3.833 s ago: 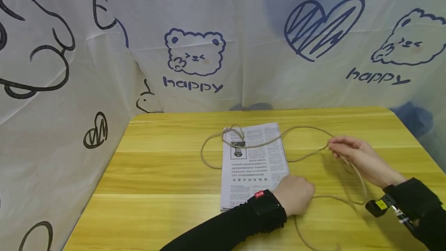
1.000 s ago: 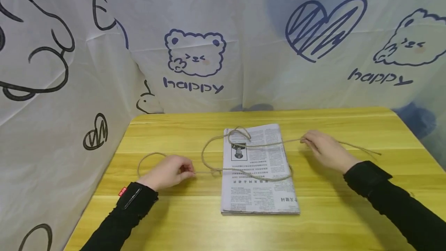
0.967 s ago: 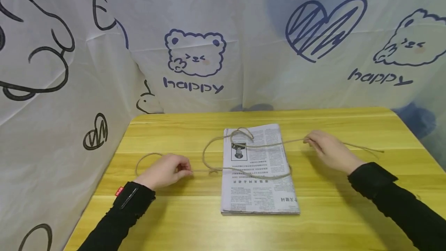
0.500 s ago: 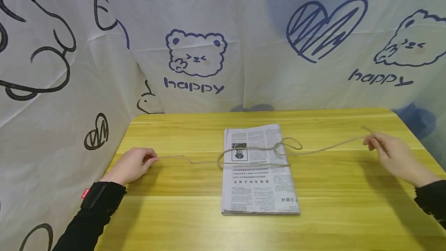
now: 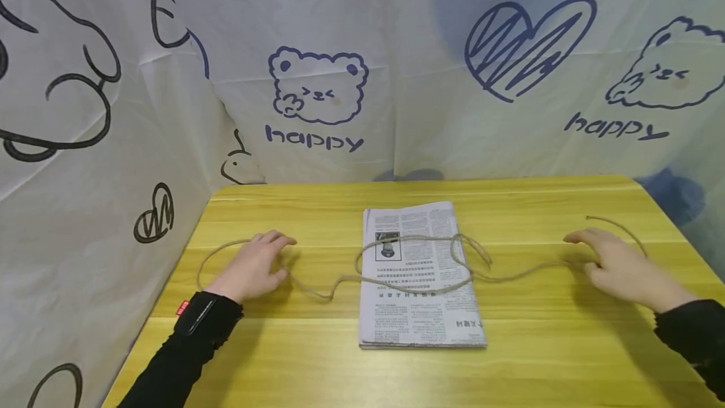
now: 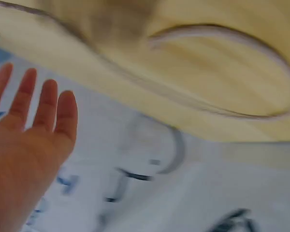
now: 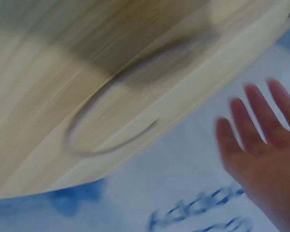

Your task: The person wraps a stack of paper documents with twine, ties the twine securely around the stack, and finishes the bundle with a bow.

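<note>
A stack of folded newspapers (image 5: pixel 421 326) lies in the middle of the table. Brown twine (image 5: pixel 430 293) crosses its upper half in two slack strands, with a small loop at the right edge. My left hand (image 5: pixel 253 269) hovers left of the stack, fingers spread over the twine's left end. On the other side my right hand (image 5: pixel 620 266) is above the right end, holding nothing. Both wrist views show extended fingers, on the left hand (image 6: pixel 29 159) and the right hand (image 7: pixel 266 164), apart from the curved twine ends.
The wooden table (image 5: pixel 317 364) has a yellow grain. White cloth (image 5: pixel 413 156) with drawn bears and hearts hangs behind it and along the left side.
Both hands pulled the twine outward, then let it go; the left has come back toward the stack. The twine has gone slack, its loop has shifted right, and the ends now curl loosely.
</note>
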### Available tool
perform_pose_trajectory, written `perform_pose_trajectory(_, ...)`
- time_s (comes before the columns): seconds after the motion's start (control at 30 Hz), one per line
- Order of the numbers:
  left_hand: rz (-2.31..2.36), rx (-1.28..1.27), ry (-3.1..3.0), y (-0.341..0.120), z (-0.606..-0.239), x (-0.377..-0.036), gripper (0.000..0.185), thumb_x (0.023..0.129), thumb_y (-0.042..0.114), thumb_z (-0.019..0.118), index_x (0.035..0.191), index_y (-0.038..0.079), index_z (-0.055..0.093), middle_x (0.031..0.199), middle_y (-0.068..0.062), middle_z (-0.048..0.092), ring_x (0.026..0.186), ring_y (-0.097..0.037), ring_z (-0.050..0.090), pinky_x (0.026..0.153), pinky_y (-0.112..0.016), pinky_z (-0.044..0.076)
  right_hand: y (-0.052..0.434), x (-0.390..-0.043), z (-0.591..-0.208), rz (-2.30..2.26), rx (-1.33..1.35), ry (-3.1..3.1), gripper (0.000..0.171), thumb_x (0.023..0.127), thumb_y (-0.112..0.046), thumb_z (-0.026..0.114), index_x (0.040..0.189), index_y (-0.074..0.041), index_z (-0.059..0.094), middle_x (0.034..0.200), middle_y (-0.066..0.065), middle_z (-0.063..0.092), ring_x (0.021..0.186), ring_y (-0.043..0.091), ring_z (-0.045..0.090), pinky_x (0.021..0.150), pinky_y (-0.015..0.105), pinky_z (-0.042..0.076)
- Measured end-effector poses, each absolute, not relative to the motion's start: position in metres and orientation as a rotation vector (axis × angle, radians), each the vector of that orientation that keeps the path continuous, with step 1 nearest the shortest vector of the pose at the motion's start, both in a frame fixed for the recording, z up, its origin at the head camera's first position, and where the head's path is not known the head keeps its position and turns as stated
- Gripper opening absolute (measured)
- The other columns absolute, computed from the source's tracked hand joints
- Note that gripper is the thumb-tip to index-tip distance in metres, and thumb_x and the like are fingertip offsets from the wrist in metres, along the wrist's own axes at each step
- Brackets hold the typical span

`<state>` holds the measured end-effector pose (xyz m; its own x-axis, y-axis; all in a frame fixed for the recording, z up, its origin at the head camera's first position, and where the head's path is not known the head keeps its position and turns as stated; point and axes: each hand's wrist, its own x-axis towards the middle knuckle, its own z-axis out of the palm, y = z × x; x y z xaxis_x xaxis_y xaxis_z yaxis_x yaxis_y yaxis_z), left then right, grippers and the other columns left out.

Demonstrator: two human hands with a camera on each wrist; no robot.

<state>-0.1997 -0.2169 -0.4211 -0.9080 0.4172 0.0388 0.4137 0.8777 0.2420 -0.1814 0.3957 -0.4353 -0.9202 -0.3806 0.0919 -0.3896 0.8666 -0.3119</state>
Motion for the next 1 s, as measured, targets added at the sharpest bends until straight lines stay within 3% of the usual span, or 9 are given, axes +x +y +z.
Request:
perform_pose_trajectory(0.1, 0.452, 0.781, 2.967, -0.186, -0.421, -0.199, 0.046, 0.087, 0.010, 0.069, 0.132, 0.006, 0.061, 0.134, -0.014, 0.060, 0.127, -0.037, 0.054, 0.109, -0.056, 0.043, 0.361, -0.178, -0.440, 0.493, 0.700, -2.889, 0.034, 0.087, 0.002, 0.066, 0.120, -0.001, 0.063, 0.117, 0.020, 0.066, 0.106, 0.041, 0.063, 0.081, 0.051, 0.051)
perform_pose_trajectory(0.23, 0.489, 0.926, 2.870, -0.146, -0.430, -0.196, 0.034, 0.092, 0.024, 0.070, 0.123, 0.009, 0.066, 0.124, -0.008, 0.065, 0.117, -0.029, 0.060, 0.104, -0.049, 0.048, 0.311, -0.177, -0.449, 0.540, 0.801, -2.797, 0.019, 0.090, -0.007, 0.073, 0.109, -0.006, 0.069, 0.102, 0.006, 0.070, 0.091, 0.024, 0.067, 0.078, 0.041, 0.057)
perform_pose_trajectory(0.4, 0.416, 1.062, 2.824, -0.113, -0.445, -0.194, 0.029, 0.092, 0.034, 0.074, 0.111, 0.013, 0.069, 0.109, -0.002, 0.069, 0.099, -0.019, 0.063, 0.091, -0.038, 0.052, 0.266, -0.184, -0.457, 0.583, 0.814, -2.807, 0.012, 0.092, -0.020, 0.075, 0.101, -0.013, 0.072, 0.090, -0.004, 0.065, 0.075, 0.006, 0.056, 0.065, 0.025, 0.049)
perform_pose_trajectory(0.5, 0.390, 1.091, 2.838, -0.104, -0.449, -0.193, 0.017, 0.093, 0.030, 0.073, 0.099, 0.015, 0.068, 0.099, 0.002, 0.068, 0.088, -0.014, 0.061, 0.083, -0.034, 0.053, 0.249, -0.191, -0.458, 0.568, 0.759, -2.863, 0.016, 0.093, -0.027, 0.074, 0.098, -0.013, 0.069, 0.084, -0.004, 0.060, 0.070, 0.005, 0.049, 0.062, 0.024, 0.042)
perform_pose_trajectory(0.63, 0.427, 1.049, 2.842, -0.101, -0.453, -0.194, 0.013, 0.097, 0.025, 0.069, 0.089, 0.017, 0.063, 0.085, 0.005, 0.064, 0.076, -0.010, 0.057, 0.074, -0.028, 0.051, 0.238, -0.200, -0.458, 0.559, 0.713, -2.901, 0.011, 0.093, -0.020, 0.073, 0.093, -0.011, 0.067, 0.078, -0.002, 0.055, 0.066, 0.008, 0.044, 0.060, 0.024, 0.037)
perform_pose_trajectory(0.87, 0.572, 0.812, 2.877, -0.105, -0.460, -0.203, 0.010, 0.102, 0.021, 0.061, 0.095, 0.014, 0.058, 0.078, 0.004, 0.058, 0.069, -0.010, 0.052, 0.064, -0.026, 0.045, 0.241, -0.200, -0.453, 0.865, 0.848, -2.928, 0.008, 0.100, -0.007, 0.060, 0.092, -0.009, 0.060, 0.081, -0.001, 0.055, 0.069, 0.006, 0.045, 0.062, 0.023, 0.039)
perform_pose_trajectory(1.0, 0.649, 0.716, 2.922, -0.107, -0.460, -0.212, 0.006, 0.103, 0.015, 0.058, 0.099, 0.010, 0.058, 0.082, -0.001, 0.062, 0.069, -0.012, 0.053, 0.063, -0.027, 0.045, 0.251, -0.200, -0.444, 1.446, 1.058, -2.830, 0.014, 0.106, -0.006, 0.047, 0.095, -0.002, 0.055, 0.080, 0.012, 0.056, 0.066, 0.018, 0.047, 0.059, 0.028, 0.040)
